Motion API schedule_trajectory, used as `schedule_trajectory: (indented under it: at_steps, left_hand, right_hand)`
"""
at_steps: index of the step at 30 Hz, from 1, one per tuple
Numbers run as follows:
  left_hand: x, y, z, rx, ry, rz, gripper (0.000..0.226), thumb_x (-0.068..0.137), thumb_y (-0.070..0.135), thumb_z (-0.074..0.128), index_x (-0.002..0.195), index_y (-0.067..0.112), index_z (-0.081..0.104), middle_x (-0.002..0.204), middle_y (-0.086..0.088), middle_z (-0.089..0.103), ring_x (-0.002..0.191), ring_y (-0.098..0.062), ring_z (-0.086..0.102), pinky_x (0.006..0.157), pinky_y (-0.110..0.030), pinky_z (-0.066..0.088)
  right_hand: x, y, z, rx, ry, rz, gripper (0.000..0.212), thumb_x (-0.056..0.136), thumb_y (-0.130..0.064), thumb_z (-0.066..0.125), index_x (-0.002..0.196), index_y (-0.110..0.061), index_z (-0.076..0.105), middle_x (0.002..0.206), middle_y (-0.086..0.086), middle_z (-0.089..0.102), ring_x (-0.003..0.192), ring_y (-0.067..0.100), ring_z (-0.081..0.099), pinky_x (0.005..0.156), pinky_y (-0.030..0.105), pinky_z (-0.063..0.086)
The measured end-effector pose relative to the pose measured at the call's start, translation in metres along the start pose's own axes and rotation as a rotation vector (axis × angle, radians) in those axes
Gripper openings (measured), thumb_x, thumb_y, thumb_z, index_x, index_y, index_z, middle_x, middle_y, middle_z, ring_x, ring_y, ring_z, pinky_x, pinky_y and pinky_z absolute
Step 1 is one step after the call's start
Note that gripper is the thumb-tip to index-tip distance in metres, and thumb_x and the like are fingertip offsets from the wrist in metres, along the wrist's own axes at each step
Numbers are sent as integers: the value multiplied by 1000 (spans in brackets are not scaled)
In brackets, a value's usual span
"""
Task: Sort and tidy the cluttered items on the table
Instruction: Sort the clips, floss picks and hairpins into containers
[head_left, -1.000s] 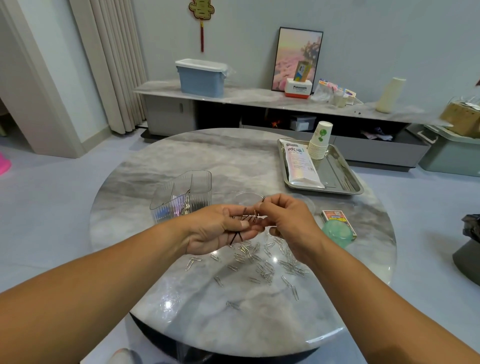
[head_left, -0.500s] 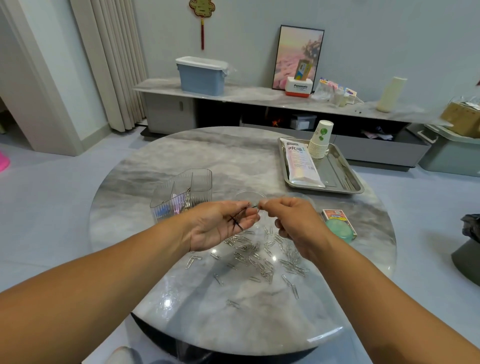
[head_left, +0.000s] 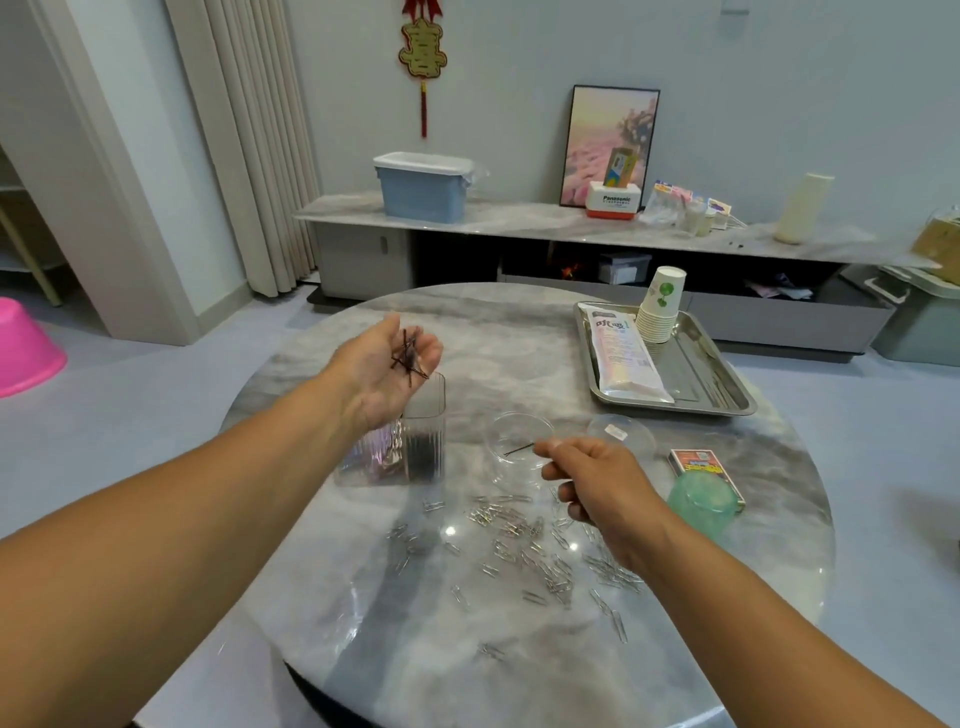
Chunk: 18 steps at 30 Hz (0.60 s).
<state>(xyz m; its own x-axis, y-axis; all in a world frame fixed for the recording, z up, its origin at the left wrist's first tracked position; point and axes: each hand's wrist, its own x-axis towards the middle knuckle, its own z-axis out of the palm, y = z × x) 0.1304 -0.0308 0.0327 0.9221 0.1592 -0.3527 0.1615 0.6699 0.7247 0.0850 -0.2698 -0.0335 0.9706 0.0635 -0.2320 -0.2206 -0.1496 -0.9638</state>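
Note:
My left hand (head_left: 382, 366) is raised palm-up above the clear ribbed organizer (head_left: 400, 452), with several dark hairpins (head_left: 408, 356) lying in its cupped palm. My right hand (head_left: 592, 480) pinches one dark hairpin (head_left: 518, 449) by its end, over a small clear round dish (head_left: 519, 447). Many silver paper clips (head_left: 524, 545) lie scattered on the round marble table (head_left: 519, 332) in front of me, partly under my right wrist.
A steel tray (head_left: 691, 374) at the back right holds a white packet (head_left: 626, 356) and a stack of paper cups (head_left: 661, 306). A clear lid (head_left: 621, 431), a small card box (head_left: 698, 462) and a green cup (head_left: 701, 499) sit at the right.
My hands have separated. The left hand rose and moved left over the organizer with the hairpins in its palm; the right hand dropped toward the clear dish with one hairpin.

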Motion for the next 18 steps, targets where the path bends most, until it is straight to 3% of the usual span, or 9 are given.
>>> schedule_trajectory:
  at_steps: [4,9,12,15,18]
  left_hand:
    - [27,-3,-7,119,90,140,52,105,52,41,122,5,56,91,-9,63,80,-18,62,76,-28,53]
    - [39,-24,-6,305,87,229,60,103,60,34,124,9,59,106,-6,67,92,-15,64,80,-24,47]
    - [40,-26,-3,461,91,287,59,104,60,31,114,14,65,112,-5,70,105,-15,65,97,-28,43]
    - [36,-26,-4,515,73,301,59,104,59,29,103,14,68,109,-7,72,104,-17,66,90,-26,47]
    - [31,-28,-9,522,44,252,61,105,58,27,108,11,66,111,-10,71,101,-16,64,86,-25,43]
  right_hand:
    - [3,8,4,-17,-10,17,15,97,-25,63,94,-18,77,81,-1,68,61,11,51,56,24,40]
    - [16,18,3,-141,105,-63,15,98,-28,65,93,-18,74,83,-2,68,65,11,58,62,28,44]
    - [30,27,0,-420,192,-191,18,101,-22,59,114,-25,71,110,-9,67,79,6,61,73,25,47]
    - [42,38,-1,-741,136,-313,33,99,-21,60,130,-29,63,136,-12,51,94,10,62,85,28,46]
    - [48,47,6,-898,42,-366,38,99,-22,58,137,-28,59,146,-17,41,101,13,61,88,32,46]
